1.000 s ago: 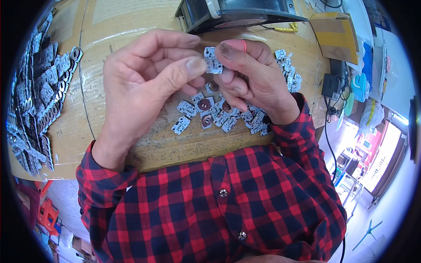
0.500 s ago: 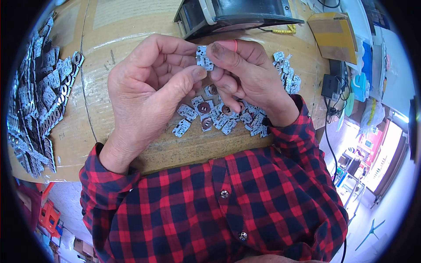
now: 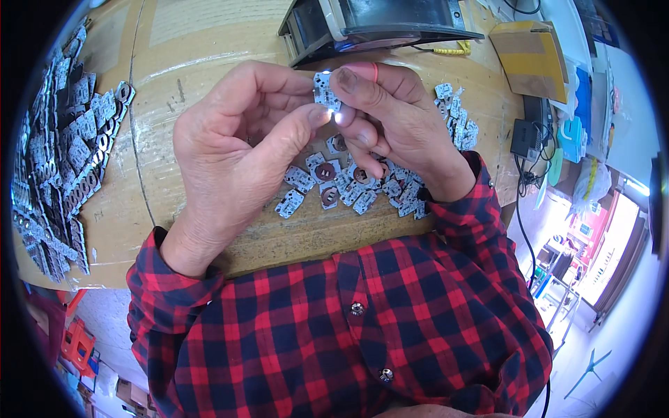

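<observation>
The small white circuit board (image 3: 325,90) is held above the counter (image 3: 209,49), pinched between both hands. Its long axis runs roughly up and down in the view, its upper end pointing toward the black machine (image 3: 376,24) at the far edge of the counter. A bright glint sits at the lower end of the board, where the fingertips meet.

Left hand (image 3: 233,150): the thumb tip presses against the lower end of the board from the left; the index finger curls over toward its upper part. The remaining fingers (image 3: 251,115) are loosely curled, not spread.

Right hand (image 3: 394,122): the thumb and index finger close on the board from the right, pressed together around it. The other fingers are folded below, over the counter.

Directly below the board, under both hands, lies a loose pile of similar boards (image 3: 341,184), some with round brown parts. A smaller cluster (image 3: 454,111) lies right of the board, beyond the right hand. Far left of the board, a large heap of grey pieces (image 3: 59,153) covers the counter edge. A cardboard box (image 3: 533,56) stands to the far right.
</observation>
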{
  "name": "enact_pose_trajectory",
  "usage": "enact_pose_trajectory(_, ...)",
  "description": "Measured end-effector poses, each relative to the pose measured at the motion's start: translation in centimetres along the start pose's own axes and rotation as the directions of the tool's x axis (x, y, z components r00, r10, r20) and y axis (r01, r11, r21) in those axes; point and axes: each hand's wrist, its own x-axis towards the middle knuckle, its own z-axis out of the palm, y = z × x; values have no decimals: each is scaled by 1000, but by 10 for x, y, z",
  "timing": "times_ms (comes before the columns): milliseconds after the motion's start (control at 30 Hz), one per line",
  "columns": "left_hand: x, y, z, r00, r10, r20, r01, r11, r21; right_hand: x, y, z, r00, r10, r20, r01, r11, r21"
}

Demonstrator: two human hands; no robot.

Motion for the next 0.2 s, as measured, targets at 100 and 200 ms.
enact_pose_trajectory(100,-2,-3,2,998,59,-29,-58,998,29,0,-3,1,999,17,48,-19,998,53)
enact_pose_trajectory(200,-3,0,-3,980,197,6,-191,939,287,4,-3,7,995,69,73,-70,997,20)
